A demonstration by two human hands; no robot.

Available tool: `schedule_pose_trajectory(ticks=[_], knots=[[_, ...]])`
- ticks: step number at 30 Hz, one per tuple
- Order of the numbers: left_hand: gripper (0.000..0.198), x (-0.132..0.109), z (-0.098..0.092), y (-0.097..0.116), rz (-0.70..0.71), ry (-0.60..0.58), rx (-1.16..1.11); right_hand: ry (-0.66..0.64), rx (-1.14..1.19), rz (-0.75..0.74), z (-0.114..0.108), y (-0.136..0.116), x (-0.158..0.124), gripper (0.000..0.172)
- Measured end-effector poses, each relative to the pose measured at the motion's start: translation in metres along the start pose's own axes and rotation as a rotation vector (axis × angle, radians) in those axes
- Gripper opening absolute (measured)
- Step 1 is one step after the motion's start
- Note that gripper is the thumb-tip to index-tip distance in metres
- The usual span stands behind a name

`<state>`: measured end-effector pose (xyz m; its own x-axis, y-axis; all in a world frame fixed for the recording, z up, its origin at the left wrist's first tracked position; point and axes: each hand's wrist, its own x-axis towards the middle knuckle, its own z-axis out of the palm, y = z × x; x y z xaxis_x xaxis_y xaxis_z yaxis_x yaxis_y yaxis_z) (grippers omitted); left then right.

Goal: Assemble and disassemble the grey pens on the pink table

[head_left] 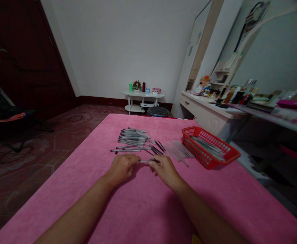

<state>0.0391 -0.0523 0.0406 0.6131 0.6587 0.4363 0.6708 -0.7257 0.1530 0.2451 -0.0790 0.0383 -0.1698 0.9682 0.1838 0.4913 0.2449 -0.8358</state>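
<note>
Between my two hands runs a slim pale pen, lying crosswise. The fingers of my left hand pinch its left end, and my right hand grips its right end; both ends are hidden by fingers. Just beyond my hands is a pile of grey pens with dark caps. Several dark, pointed pen pieces lie right of that pile. Clear, thin tubes are spread side by side beyond my right hand. A tiny black piece rests near my left hand.
A red plastic basket holding slim grey sticks stands at the right of the pink cloth-covered table. Past the table are a low white stand and a dark round stool. A dresser with bottles is at right.
</note>
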Motion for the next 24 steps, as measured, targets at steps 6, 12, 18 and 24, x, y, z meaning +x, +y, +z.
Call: schedule_pose_trajectory(ticks=[6,12,18,24], knots=[[0.029,0.0,0.001,0.001,-0.008,-0.024,-0.041,0.03,-0.146,-0.129,-0.01,-0.005,0.002,0.012],[0.026,0.004,-0.003,0.006,-0.069,-0.143,-0.05,-0.028,-0.359,-0.377,-0.023,-0.006,0.004,0.015],[0.02,0.007,-0.008,0.015,-0.148,-0.197,-0.048,-0.006,-0.479,-0.577,-0.029,0.002,0.004,0.011],[0.021,0.009,-0.009,0.02,-0.188,-0.243,-0.087,0.052,-0.477,-0.684,-0.031,0.009,0.005,0.013]])
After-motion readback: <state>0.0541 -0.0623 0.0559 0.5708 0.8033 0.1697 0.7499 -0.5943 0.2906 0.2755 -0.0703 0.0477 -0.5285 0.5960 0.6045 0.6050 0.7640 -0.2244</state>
